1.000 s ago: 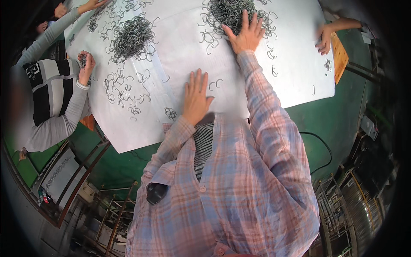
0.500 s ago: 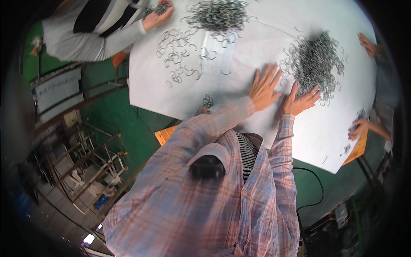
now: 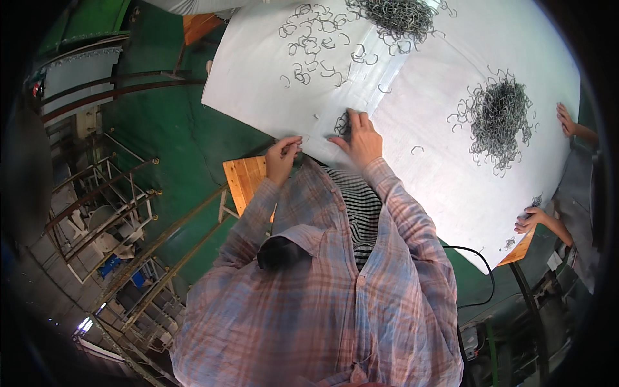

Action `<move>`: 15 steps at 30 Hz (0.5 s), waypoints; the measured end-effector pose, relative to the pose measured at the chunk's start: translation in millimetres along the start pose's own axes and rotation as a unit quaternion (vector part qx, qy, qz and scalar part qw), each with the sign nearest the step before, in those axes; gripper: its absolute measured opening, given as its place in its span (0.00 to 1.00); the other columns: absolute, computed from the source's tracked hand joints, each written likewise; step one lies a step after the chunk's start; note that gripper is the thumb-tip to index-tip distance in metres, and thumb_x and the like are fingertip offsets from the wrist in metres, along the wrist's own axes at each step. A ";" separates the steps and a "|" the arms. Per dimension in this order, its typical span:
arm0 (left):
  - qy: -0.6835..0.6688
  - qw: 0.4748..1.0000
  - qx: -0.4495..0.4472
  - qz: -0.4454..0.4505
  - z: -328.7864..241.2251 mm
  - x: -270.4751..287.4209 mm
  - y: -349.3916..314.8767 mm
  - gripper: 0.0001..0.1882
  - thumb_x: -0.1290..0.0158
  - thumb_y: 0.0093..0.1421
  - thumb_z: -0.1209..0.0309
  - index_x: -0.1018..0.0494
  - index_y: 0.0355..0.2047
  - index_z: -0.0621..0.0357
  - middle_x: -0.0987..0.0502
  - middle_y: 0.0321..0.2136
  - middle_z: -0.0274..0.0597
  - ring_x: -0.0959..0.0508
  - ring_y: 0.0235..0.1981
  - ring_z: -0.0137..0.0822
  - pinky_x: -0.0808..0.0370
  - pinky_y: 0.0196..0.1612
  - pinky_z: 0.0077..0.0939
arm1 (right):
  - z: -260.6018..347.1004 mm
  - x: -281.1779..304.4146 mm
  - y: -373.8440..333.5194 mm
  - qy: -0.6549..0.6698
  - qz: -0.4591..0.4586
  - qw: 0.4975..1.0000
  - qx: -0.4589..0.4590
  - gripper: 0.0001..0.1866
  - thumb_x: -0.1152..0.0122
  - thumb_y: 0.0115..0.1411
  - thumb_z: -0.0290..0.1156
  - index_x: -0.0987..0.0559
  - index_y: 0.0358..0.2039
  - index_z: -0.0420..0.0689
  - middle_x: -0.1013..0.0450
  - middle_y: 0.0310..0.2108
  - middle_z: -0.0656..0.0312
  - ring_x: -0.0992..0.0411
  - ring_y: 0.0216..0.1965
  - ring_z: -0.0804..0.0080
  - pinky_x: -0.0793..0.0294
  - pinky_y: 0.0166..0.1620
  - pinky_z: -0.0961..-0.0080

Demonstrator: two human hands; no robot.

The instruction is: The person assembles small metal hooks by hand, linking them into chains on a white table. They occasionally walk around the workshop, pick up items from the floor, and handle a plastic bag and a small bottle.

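My left hand is at the table's near edge, left of the middle. Its fingers are curled and pinched together; whatever they hold is too small or hidden to name. Beside it my right hand rests on the white tabletop, thumb spread from the fingers. A small dark cluster of wire hooks lies at its fingertips, partly covered by them. Farther off, loose curved grey hooks are scattered at the left.
A dense hook pile lies at the far edge, and another pile at the right. A co-worker's hand touches a few hooks at the right edge; another hand rests farther up. A wooden stool stands near left, with metal frames beyond.
Both my hands have drawn back from the right pile to the near left edge. My left fingers, spread before, are now curled. The view has shifted, and the person at far left has mostly left it.
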State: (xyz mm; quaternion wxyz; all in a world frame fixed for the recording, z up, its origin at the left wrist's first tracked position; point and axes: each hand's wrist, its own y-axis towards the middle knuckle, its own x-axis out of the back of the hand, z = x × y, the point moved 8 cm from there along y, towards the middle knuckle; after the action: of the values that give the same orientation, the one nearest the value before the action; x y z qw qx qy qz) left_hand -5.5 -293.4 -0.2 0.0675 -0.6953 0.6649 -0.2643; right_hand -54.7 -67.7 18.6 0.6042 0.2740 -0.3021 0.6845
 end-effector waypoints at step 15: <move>-0.103 0.978 0.082 0.162 9.7 -77.5 11.9 0.14 0.54 0.64 0.71 0.29 0.49 0.61 0.23 0.42 0.43 0.22 0.41 0.32 0.25 0.44 0.24 | 11.3 -29.0 6.2 -0.084 0.057 0.988 0.116 0.12 0.45 0.53 0.29 0.31 0.38 0.41 0.34 0.35 0.56 0.28 0.37 0.61 0.23 0.30 0.70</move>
State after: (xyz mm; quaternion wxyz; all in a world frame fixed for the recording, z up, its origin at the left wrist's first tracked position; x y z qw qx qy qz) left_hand -9.8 -222.7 -35.4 0.2347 -0.5936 0.7344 -0.2307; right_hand -57.2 -95.8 4.2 0.5007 0.3811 -0.2850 0.7230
